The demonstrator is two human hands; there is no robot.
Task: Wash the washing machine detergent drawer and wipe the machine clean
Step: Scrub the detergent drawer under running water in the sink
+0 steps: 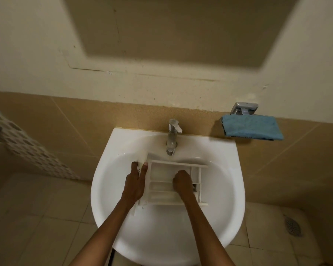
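Over the sink (161, 237), your left grip (136, 181) pinches the detergent drawer (161, 170) by its end while your right grip (182, 182) curls inside a compartment, holding I cannot tell what; hard scrubbing could wrench the drawer free.

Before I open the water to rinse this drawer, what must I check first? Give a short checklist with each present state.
1. Drawer lies inside the sink: ok.
2. Left hand grips the drawer's left end: ok.
3. Right hand, curled inside a compartment, holds something: cannot tell.
4. Tap spout stands over the drawer's far edge: ok.
5. Water runs: not ok, no stream shows.
6. Blue cloth ready on the wall holder: ok.
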